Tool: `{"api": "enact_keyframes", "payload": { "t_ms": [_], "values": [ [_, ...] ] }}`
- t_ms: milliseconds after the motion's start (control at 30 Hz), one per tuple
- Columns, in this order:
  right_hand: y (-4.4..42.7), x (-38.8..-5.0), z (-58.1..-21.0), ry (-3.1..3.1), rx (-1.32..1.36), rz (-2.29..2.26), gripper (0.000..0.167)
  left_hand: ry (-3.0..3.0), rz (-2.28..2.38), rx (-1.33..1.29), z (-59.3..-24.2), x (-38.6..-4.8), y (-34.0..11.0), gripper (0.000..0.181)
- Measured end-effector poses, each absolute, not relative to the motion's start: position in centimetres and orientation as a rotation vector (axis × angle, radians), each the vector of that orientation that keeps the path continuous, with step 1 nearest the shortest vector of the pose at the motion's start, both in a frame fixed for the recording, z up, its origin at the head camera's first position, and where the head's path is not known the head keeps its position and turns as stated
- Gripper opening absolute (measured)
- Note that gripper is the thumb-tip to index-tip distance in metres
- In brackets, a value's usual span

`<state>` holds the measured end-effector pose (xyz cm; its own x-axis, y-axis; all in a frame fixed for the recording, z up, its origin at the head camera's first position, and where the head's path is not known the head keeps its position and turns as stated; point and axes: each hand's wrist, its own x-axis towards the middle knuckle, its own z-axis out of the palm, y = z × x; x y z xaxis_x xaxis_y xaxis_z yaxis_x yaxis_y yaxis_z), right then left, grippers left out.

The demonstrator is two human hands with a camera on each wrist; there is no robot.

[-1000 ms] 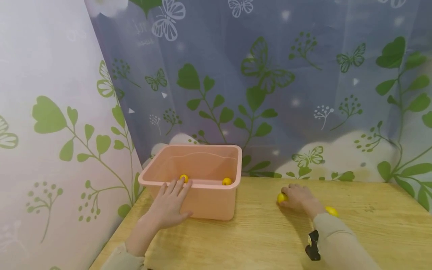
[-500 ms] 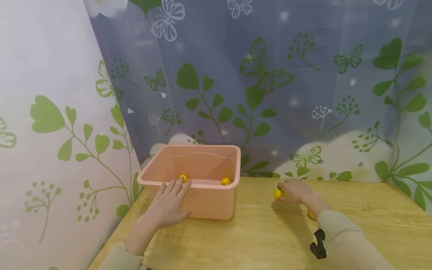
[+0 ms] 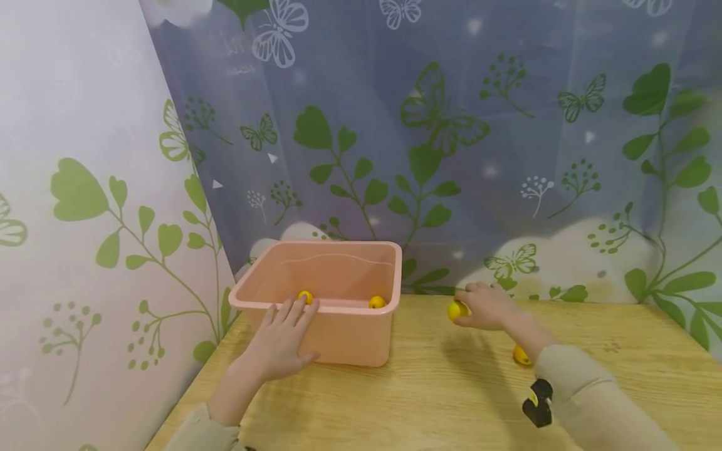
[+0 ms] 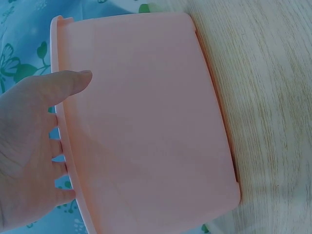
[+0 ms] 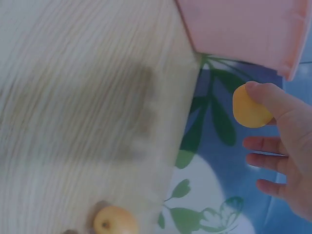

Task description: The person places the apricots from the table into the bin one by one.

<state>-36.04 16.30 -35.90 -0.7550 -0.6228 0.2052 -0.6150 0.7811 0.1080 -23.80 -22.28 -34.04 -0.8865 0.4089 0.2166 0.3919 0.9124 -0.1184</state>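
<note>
Backdrop: blue-grey cloth (image 3: 350,81), printed with green leaves and butterflies; at the left, a pale cloth (image 3: 34,263) with similar print. Surface: one wooden table (image 3: 417,401), light grain.

Container: one pink box (image 3: 350,341), upright on the table toward the left, open at the top. Contents in view: a yellow fruit (image 3: 305,296) near the left hand's fingertips, and a second fruit (image 3: 377,302) near the right end.

Left hand (image 3: 282,351): fingers straight and spread over the box's near rim, thumb apart along the outer wall.

Right hand (image 3: 489,307): thumb and forefinger pinching a held fruit (image 3: 455,311) above the table, right of the box and well apart from it; remaining fingers loose.

Also on the table: one loose fruit (image 3: 521,356), near the right sleeve (image 3: 586,382). On that sleeve: a black fitting (image 3: 538,406), detail unclear.
</note>
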Motion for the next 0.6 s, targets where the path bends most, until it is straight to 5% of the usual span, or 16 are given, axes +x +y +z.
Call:
{"api": "enact_keyframes", "payload": {
  "t_ms": [600],
  "values": [
    [14.4, -35.0, -30.7, -2.686, 1.086, -0.031, 0.040, -2.848, 0.118, -0.605, -34.0, -23.8, -22.2, 0.085]
  ]
}}
